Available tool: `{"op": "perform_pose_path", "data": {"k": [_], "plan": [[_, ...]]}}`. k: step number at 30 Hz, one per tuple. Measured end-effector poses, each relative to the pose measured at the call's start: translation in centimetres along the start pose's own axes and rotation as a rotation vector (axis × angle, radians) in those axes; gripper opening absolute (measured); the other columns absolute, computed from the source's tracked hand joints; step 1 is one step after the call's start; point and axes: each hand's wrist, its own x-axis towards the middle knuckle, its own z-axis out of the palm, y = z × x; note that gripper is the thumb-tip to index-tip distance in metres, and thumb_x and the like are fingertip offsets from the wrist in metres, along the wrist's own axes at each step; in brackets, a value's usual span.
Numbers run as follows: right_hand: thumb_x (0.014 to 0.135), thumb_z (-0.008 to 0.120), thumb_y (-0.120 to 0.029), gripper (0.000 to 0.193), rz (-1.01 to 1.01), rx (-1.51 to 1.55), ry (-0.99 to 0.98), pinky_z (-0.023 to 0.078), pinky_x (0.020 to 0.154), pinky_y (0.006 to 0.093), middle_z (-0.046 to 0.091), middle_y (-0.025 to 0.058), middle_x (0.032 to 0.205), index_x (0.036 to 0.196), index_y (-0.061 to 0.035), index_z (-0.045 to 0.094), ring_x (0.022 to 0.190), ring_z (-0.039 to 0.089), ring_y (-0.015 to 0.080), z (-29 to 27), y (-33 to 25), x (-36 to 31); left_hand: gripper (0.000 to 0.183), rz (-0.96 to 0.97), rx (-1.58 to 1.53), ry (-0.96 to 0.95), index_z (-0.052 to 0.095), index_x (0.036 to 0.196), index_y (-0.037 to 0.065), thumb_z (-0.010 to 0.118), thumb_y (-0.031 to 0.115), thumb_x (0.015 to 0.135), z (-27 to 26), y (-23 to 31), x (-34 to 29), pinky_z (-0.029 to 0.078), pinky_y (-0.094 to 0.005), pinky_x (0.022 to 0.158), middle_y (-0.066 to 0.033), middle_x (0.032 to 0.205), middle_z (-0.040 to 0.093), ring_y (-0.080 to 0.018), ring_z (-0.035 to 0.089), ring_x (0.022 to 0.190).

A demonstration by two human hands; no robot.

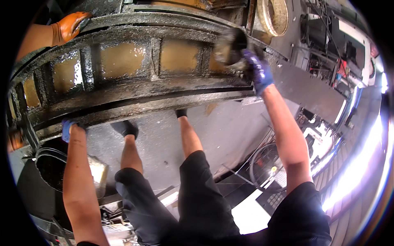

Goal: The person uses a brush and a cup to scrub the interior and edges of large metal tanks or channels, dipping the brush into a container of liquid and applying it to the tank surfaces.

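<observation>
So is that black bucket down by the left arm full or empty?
Cannot tell. The bucket stands upright with a dark inside, but the left forearm hides part of it.

black bucket [49, 168] of dark liquid, lower left; wire fan guard [266, 166] on floor, lower right; co-worker's orange glove [70, 25], upper left; tan ring [274, 14], top; grey concrete floor [230, 131].

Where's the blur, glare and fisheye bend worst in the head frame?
Head view: motion blur smears the dark greasy object at the blue-gloved right hand; glare blows out the lower-right rim and glints on the wet black curved metal frame; that frame's edges bow strongly toward the picture's border; the blue-gloved left hand looks sharp.
</observation>
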Motion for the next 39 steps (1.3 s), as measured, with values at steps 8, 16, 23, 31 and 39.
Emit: {"op": "perform_pose_path", "data": {"k": [8,16,23,31,39], "plan": [[0.067,0.079,-0.051,0.093,-0.328,-0.648,0.63,0.042,0.099,0.0384,0.058,0.017,0.125,0.136,-0.001,0.042,0.117,0.055,0.0287,-20.1,-4.0,16.9,0.026,-0.126,-0.295,-0.209,0.066,0.083,0.012,0.069,0.038,0.082,-0.3,-1.0,0.9,0.049,-0.0368,0.053,-0.0067,0.077,0.066,-0.0213,0.058,0.058],[0.062,0.069,-0.073,0.099,-0.313,-1.463,0.709,0.044,0.096,0.0447,0.057,0.0196,0.127,0.135,-0.0111,0.045,0.119,0.055,0.0358,-17.4,-6.9,22.7,0.04,-0.015,-0.273,-0.288,0.068,0.097,0.008,0.062,0.046,0.086,1.2,-4.7,12.7,0.051,-0.0364,0.065,-0.0079,0.092,0.068,-0.0231,0.061,0.072],[0.066,0.069,-0.059,0.091,-0.202,-1.579,0.729,0.044,0.098,0.0464,0.051,0.0166,0.136,0.139,-0.0154,0.036,0.125,0.05,0.0359,-14.7,-7.6,20.9,0.038,0.183,-0.077,-0.207,0.069,0.096,0.007,0.062,0.043,0.086,0.7,-6.1,18.9,0.051,-0.0365,0.067,-0.0079,0.093,0.068,-0.0218,0.061,0.074],[0.068,0.075,-0.055,0.091,-0.298,-1.275,0.72,0.047,0.095,0.0429,0.057,0.0196,0.128,0.138,-0.0092,0.04,0.116,0.057,0.0342,-14.8,-6.1,20.4,0.026,0.375,0.684,-0.023,0.072,0.093,0.012,0.066,0.035,0.083,-4.8,-4.8,16.2,0.052,-0.0329,0.066,-0.0048,0.091,0.07,-0.0155,0.063,0.074],[0.083,0.072,-0.033,0.062,-0.066,-0.007,0.02,0.047,0.092,0.0331,0.057,0.0118,0.125,0.134,-0.0051,0.048,0.108,0.058,0.0221,-8.0,1.1,7.0,0.016,0.073,-0.346,0.018,0.072,0.088,0.005,0.069,0.018,0.079,-0.1,-3.3,4.4,0.048,-0.0366,0.056,-0.0066,0.079,0.069,-0.0211,0.058,0.061]]}}
